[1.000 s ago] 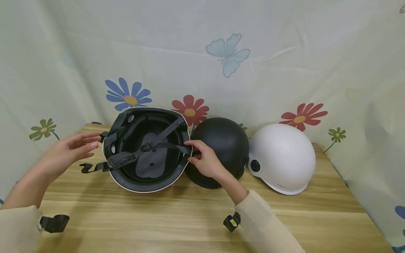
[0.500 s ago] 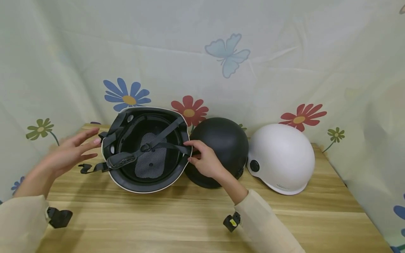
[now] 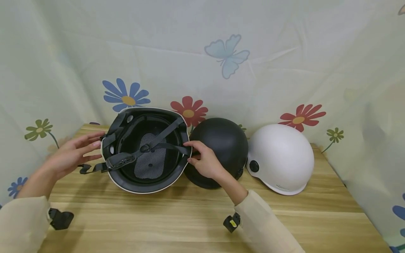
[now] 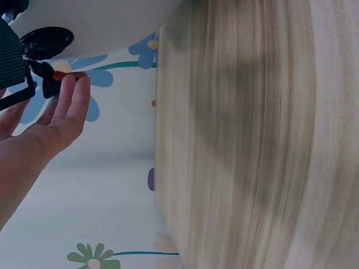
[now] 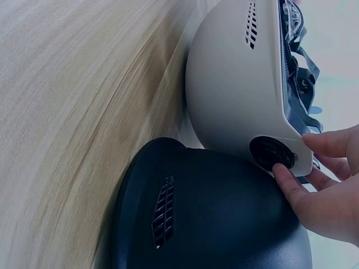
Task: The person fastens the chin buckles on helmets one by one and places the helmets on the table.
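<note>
An upturned white helmet [image 3: 148, 186] with a black lining lies at the left of the table, its inside facing up. Dark straps cross its opening, and a buckle [image 3: 85, 168] hangs over its left side. My right hand [image 3: 205, 158] pinches the helmet's right rim; in the right wrist view the thumb lies against a black disc [image 5: 272, 152] on the shell. At the left rim, my left hand [image 3: 74, 153] has its fingers spread loosely. Its fingertips reach a small black part beside another disc [image 4: 47, 42]; whether they touch it is unclear.
A black helmet [image 3: 221, 147] stands dome-up right beside the upturned one, under my right hand. Farther right stands a second white helmet [image 3: 281, 154], dome-up. All rest on a wooden table [image 3: 177, 221] in front of a flower-printed cloth [image 3: 158, 70].
My left hand has shifted slightly, its fingers spreading and then coming back close to the helmet's left rim. The right hand and the helmets stay in place.
</note>
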Available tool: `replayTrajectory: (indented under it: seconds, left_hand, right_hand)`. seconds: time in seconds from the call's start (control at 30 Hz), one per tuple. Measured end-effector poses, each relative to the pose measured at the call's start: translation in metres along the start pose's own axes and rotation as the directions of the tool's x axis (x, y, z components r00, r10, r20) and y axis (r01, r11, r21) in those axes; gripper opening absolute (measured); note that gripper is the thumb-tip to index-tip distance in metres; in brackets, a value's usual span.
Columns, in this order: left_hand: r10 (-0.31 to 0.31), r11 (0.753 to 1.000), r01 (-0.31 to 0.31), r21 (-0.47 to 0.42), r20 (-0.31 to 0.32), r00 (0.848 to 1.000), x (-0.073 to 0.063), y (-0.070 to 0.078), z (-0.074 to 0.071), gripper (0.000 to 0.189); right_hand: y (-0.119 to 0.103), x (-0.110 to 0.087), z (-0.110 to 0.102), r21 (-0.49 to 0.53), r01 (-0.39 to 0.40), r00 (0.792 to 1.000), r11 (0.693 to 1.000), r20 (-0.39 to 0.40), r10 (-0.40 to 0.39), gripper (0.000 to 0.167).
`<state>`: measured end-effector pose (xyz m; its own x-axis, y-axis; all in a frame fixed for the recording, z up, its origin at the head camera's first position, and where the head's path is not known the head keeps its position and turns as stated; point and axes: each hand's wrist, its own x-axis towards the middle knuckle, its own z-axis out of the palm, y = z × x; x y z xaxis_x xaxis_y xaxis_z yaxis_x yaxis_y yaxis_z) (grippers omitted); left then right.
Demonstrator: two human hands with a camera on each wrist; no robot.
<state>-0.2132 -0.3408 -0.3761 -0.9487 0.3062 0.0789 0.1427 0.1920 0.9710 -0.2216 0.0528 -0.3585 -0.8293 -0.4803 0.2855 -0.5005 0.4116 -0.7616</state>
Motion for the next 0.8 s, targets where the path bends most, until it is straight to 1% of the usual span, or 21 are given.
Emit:
replayTrajectory:
  seconds: [0.17, 0.27, 0.3, 0.4, 0.47, 0.5, 0.6, 0.67, 0.7, 0.73, 0.8]
  left_hand:
    - [0.028, 0.999, -0.028, -0.029, 0.016, 0.999, -0.001, 0.0, 0.0, 0.045]
    - [0.047, 0.997, -0.047, -0.067, -0.013, 0.999, -0.003, 0.0, 0.0, 0.038]
    - [0.064, 0.993, -0.065, -0.101, -0.013, 0.998, -0.004, -0.001, 0.0, 0.036]
    - [0.093, 0.984, -0.1, -0.147, -0.056, 0.994, -0.007, 0.0, 0.0, 0.03]
    - [0.115, 0.975, -0.123, -0.186, -0.055, 0.992, -0.008, 0.001, 0.0, 0.029]
    - [0.124, 0.969, -0.131, -0.211, -0.048, 0.991, -0.009, 0.002, 0.0, 0.03]
    - [0.118, 0.962, -0.128, -0.243, -0.056, 0.991, -0.011, 0.005, 0.001, 0.03]
    - [0.109, 0.963, -0.123, -0.239, -0.071, 0.991, -0.012, 0.007, 0.001, 0.031]
    - [0.098, 0.97, -0.115, -0.213, -0.087, 0.991, -0.013, 0.009, 0.002, 0.032]
    - [0.088, 0.979, -0.105, -0.173, -0.104, 0.991, -0.014, 0.01, 0.003, 0.032]
    - [0.081, 0.994, -0.09, -0.058, -0.132, 0.988, -0.016, 0.014, 0.004, 0.033]
  right_hand:
    - [0.0, -0.001, 0.0, 0.002, 0.004, 1.0, 1.0, -0.002, -0.004, 0.04]
    - [0.0, -0.001, 0.0, 0.006, 0.004, 1.0, 1.0, 0.001, -0.004, 0.04]
    - [0.0, -0.001, 0.0, 0.006, 0.004, 1.0, 1.0, 0.002, -0.004, 0.04]
    - [0.001, -0.001, 0.0, 0.002, -0.001, 1.0, 1.0, 0.003, 0.001, 0.04]
    - [0.001, -0.001, 0.0, 0.003, -0.002, 1.0, 1.0, 0.003, 0.002, 0.04]
    - [0.001, -0.001, 0.0, 0.003, -0.001, 1.0, 1.0, 0.003, 0.001, 0.04]
    - [0.001, -0.001, 0.0, 0.006, 0.004, 1.0, 1.0, 0.002, -0.004, 0.04]
    - [0.001, -0.002, 0.0, 0.008, 0.007, 1.0, 1.0, 0.001, -0.007, 0.04]
    - [0.001, -0.002, 0.0, 0.009, 0.009, 1.0, 1.0, 0.001, -0.009, 0.04]
    - [0.001, -0.002, 0.0, 0.012, 0.011, 1.0, 1.0, 0.0, -0.011, 0.04]
    - [0.001, -0.002, -0.001, 0.015, 0.008, 1.0, 1.0, -0.001, -0.008, 0.04]
